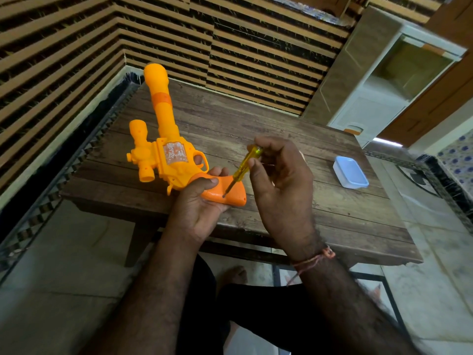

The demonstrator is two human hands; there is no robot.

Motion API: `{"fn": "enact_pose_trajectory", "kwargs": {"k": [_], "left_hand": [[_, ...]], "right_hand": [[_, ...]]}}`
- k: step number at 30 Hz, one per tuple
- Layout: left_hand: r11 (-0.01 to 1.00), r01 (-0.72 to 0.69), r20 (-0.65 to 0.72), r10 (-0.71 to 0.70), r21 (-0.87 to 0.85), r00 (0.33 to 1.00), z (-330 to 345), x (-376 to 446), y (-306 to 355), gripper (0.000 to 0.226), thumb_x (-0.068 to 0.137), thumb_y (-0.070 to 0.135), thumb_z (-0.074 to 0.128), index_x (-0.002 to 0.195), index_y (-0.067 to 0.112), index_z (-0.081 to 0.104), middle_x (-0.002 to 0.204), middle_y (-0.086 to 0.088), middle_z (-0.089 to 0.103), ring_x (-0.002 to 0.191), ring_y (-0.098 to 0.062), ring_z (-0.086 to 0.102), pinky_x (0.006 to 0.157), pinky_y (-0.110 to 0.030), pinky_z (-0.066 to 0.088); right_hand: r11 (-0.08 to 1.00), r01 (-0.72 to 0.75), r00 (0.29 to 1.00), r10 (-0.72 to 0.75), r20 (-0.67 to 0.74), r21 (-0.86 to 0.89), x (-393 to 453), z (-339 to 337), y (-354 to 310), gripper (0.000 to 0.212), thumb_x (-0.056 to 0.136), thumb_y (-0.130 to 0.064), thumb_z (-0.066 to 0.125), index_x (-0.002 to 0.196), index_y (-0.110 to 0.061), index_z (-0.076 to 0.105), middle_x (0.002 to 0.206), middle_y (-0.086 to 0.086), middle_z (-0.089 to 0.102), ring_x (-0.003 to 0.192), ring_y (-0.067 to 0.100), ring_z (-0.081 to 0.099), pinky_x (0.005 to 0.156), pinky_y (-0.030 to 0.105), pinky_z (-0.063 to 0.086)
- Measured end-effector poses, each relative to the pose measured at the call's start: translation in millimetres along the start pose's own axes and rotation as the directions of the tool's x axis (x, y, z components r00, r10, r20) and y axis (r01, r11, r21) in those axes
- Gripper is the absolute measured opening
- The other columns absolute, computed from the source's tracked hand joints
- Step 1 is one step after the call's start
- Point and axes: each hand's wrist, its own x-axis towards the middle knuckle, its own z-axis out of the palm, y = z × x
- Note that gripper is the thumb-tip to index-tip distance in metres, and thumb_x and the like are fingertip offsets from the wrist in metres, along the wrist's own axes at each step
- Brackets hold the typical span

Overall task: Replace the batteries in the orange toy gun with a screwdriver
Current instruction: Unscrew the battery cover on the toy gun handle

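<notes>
Head view: the orange toy gun (163,139) is held above the near left part of the wooden table (268,139), barrel pointing away, its darker orange grip (230,193) cradled in the left hand (202,203), whose thumb lies across the grip's upper face. The right hand (279,180) pinches the yellow-handled screwdriver (243,167) near its top between thumb and fingers, the tip set against a point on the grip. Likely faults: the tip may slip from the screw and score the plastic or jab the left palm, since the gun rests only in the hand; a freed screw may drop to the floor. Hidden or unclear: the screw head beneath the tip, the battery cover's outline, and the contents of the lidded plastic box (350,172) lying well apart to the right.
</notes>
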Motion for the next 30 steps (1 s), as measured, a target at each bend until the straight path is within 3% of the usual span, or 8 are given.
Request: {"fn": "enact_pose_trajectory", "kwargs": {"k": [5, 8, 13, 17, 22, 25, 27, 30], "left_hand": [[1.000, 0.006, 0.025, -0.007, 0.015, 1.000, -2.5, 2.7, -0.5, 0.049, 0.077, -0.001, 0.055, 0.116, 0.029, 0.054, 0.105, -0.004, 0.068, 0.124, -0.032, 0.058, 0.096, -0.070, 0.040], [1.000, -0.011, 0.002, 0.011, -0.001, 1.000, -1.3, 1.6, -0.2, 0.049, 0.076, -0.001, 0.055, 0.114, 0.031, 0.054, 0.096, 0.000, 0.071, 0.109, -0.023, 0.066, 0.090, -0.066, 0.047], [1.000, 0.006, -0.066, -0.005, 0.008, 0.998, 4.1, -1.4, 0.3, 0.044, 0.091, -0.005, 0.043, 0.088, 0.028, 0.073, 0.086, 0.002, 0.073, 0.105, -0.022, 0.065, 0.098, -0.068, 0.040], [1.000, 0.012, -0.085, -0.010, 0.027, 0.996, 6.4, -3.7, 0.8, 0.036, 0.091, -0.004, 0.043, 0.102, 0.025, 0.060, 0.087, 0.003, 0.073, 0.118, -0.027, 0.060, 0.097, -0.069, 0.040], [1.000, 0.023, -0.052, -0.023, -0.009, 0.998, 4.5, -0.2, 0.9, 0.038, 0.093, -0.003, 0.040, 0.094, 0.027, 0.063, 0.085, 0.002, 0.071, 0.118, -0.027, 0.058, 0.094, -0.065, 0.042], [1.000, 0.028, 0.007, -0.028, 0.000, 1.000, -0.5, 2.1, -0.8, 0.037, 0.086, -0.001, 0.051, 0.085, 0.028, 0.075, 0.095, -0.001, 0.072, 0.130, -0.031, 0.052, 0.100, -0.069, 0.036], [1.000, 0.009, 0.048, -0.009, -0.004, 0.999, -3.2, 3.0, -2.2, 0.037, 0.076, -0.001, 0.064, 0.097, 0.028, 0.067, 0.104, -0.003, 0.068, 0.134, -0.032, 0.047, 0.099, -0.070, 0.036], [0.999, 0.041, 0.099, -0.043, 0.020, 0.994, -7.0, 4.7, -1.9, 0.033, 0.084, 0.002, 0.049, 0.095, 0.026, 0.069, 0.129, -0.013, 0.056, 0.139, -0.035, 0.041, 0.103, -0.071, 0.032]], "right_hand": [[0.999, -0.004, 0.999, 0.002, -0.052, -0.053, 3.4, 2.4, -2.4, 0.021, 0.083, -0.013, 0.075, 0.100, -0.015, 0.063, 0.092, -0.004, 0.062, 0.085, 0.013, 0.062, 0.071, 0.030, 0.055], [0.998, -0.028, 0.997, 0.023, -0.076, -0.059, 8.9, 2.1, -1.3, 0.016, 0.083, -0.011, 0.074, 0.094, -0.017, 0.064, 0.085, -0.007, 0.061, 0.078, 0.012, 0.061, 0.071, 0.036, 0.055], [0.998, -0.055, 0.998, 0.055, 0.004, -0.006, 12.4, 0.2, 3.2, 0.025, 0.088, 0.000, 0.061, 0.111, -0.011, 0.062, 0.102, 0.002, 0.067, 0.095, 0.017, 0.067, 0.084, 0.043, 0.057], [0.999, -0.036, 0.999, 0.036, 0.029, -0.010, 13.2, -0.9, 2.1, 0.016, 0.087, -0.006, 0.067, 0.102, -0.010, 0.064, 0.098, 0.000, 0.065, 0.091, 0.015, 0.065, 0.077, 0.040, 0.058], [0.998, 0.019, 1.000, -0.019, -0.002, -0.062, 19.4, 1.0, 0.4, 0.016, 0.084, -0.008, 0.071, 0.099, -0.012, 0.065, 0.092, 0.002, 0.063, 0.080, 0.018, 0.060, 0.069, 0.041, 0.054], [0.999, 0.007, 0.999, -0.005, 0.039, -0.041, 17.9, 0.9, -2.0, 0.029, 0.085, -0.003, 0.068, 0.112, -0.010, 0.064, 0.103, 0.000, 0.066, 0.091, 0.013, 0.064, 0.076, 0.031, 0.057], [0.999, 0.013, 0.998, -0.011, 0.055, -0.035, 15.2, 1.0, -2.9, 0.027, 0.085, -0.001, 0.067, 0.111, -0.009, 0.064, 0.107, -0.003, 0.066, 0.094, 0.011, 0.064, 0.077, 0.027, 0.057], [0.999, 0.022, 0.998, -0.020, 0.056, -0.024, 13.9, 2.0, -3.7, 0.022, 0.083, -0.005, 0.071, 0.104, -0.009, 0.064, 0.101, 0.001, 0.065, 0.089, 0.016, 0.063, 0.071, 0.025, 0.055]]}}
